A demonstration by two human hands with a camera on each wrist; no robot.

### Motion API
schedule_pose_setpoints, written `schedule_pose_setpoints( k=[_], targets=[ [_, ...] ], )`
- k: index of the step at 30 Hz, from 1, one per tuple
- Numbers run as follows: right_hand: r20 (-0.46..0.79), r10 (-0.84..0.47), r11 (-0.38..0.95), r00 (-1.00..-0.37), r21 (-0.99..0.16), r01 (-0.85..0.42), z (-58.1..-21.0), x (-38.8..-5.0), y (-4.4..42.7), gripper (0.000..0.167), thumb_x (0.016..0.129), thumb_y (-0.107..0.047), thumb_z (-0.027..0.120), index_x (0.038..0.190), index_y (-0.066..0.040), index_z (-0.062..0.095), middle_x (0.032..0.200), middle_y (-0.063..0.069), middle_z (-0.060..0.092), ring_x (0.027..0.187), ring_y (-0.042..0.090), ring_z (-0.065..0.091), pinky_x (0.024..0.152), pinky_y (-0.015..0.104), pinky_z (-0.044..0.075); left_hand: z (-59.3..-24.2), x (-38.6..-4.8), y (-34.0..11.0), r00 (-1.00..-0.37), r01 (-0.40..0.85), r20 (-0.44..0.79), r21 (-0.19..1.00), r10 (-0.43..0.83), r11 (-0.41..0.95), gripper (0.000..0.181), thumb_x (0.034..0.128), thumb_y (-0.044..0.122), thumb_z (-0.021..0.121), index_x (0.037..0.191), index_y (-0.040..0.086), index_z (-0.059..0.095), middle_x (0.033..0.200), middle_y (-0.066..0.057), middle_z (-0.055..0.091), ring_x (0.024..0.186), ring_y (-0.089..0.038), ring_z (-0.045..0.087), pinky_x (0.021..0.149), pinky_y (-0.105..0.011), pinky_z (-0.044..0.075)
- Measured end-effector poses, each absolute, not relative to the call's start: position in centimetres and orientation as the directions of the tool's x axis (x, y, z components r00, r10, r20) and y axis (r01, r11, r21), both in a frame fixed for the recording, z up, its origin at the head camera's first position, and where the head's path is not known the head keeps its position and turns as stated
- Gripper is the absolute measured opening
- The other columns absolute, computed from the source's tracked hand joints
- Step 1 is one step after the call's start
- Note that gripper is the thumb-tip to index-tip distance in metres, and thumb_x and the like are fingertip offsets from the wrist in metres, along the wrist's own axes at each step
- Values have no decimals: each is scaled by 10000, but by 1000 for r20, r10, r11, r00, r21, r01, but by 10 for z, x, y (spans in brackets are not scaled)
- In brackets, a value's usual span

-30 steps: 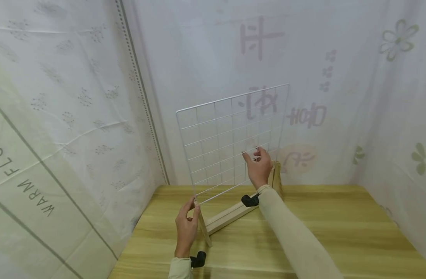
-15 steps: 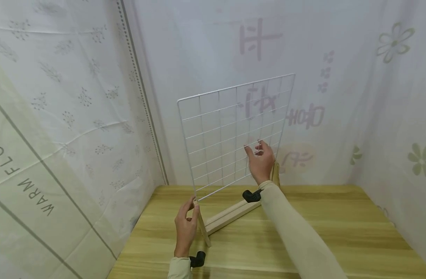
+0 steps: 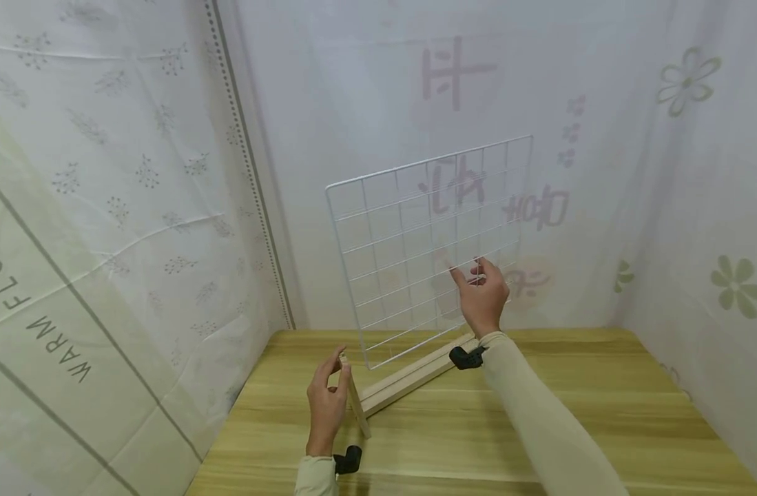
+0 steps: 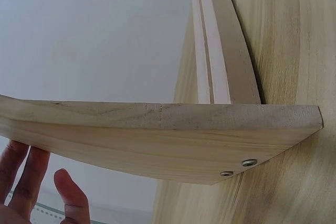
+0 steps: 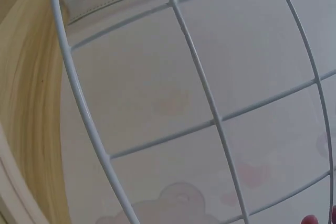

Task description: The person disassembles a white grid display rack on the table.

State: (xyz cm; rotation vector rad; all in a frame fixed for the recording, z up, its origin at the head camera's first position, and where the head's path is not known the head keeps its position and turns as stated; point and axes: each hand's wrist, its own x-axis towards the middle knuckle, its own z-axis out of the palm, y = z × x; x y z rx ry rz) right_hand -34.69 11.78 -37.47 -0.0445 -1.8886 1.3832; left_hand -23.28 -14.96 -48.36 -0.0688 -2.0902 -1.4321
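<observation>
My right hand [image 3: 485, 296] grips the white wire grid [image 3: 409, 260] near its lower right part, holding it tilted above the wooden stand. Below the grid, the stand's grooved crossbar [image 3: 415, 379] runs up to the right. At the stand's left end, my left hand [image 3: 327, 406] has its fingers at the top of the upright side piece [image 3: 358, 406]. The left wrist view shows that side piece [image 4: 157, 140] with two screws, fingers [image 4: 32, 174] touching its edge. In the right wrist view the grid's wires [image 5: 210, 108] fill the frame; only fingertips [image 5: 310, 219] show at the corner.
The wooden table [image 3: 539, 413] stretches under the stand and to the right. Behind it hangs a pale printed curtain [image 3: 366, 83], with another patterned curtain [image 3: 136, 227] along the left side.
The grid has moved right and its lower left corner now stands apart from the side piece's top. My right hand shifted right with it; my left hand barely moved.
</observation>
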Motion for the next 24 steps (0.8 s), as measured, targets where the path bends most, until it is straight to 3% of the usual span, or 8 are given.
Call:
schedule_pose_setpoints(
  k=[5,14,20,24],
  targets=[
    [619,421,499,-663,-768,-401,-390,-338,134,472,853,-278,812,1192,15,664,1016,201,673,815,363,709,790,473,531,-481,-230,-148,-808,382,521,819,-276,428,352,982,63,628,1330,106,651,1164,-182,680,1036,-193,613,616,-201,510],
    [642,432,576,-633,-737,-354,-422,-322,163,415,818,-264,842,1084,17,692,949,165,694,759,328,742,688,315,528,-513,-253,-159,-806,360,507,830,-305,426,367,987,112,639,1339,215,649,1181,-133,678,1065,-149,593,611,-208,516],
    [625,431,612,-651,-733,-298,-449,-312,181,412,834,-250,825,1107,25,685,951,198,708,755,358,732,719,478,550,-518,-255,-163,-809,387,520,822,-275,417,368,997,179,638,1340,311,637,1201,-73,684,1060,-77,589,627,-216,526],
    [606,432,631,-668,-732,-256,-464,-304,192,421,840,-250,815,1118,39,684,937,195,716,726,353,728,783,516,521,-518,-253,-162,-803,403,536,811,-261,425,367,1002,184,632,1345,314,633,1202,-63,684,1059,-82,594,630,-226,530]
  ],
)
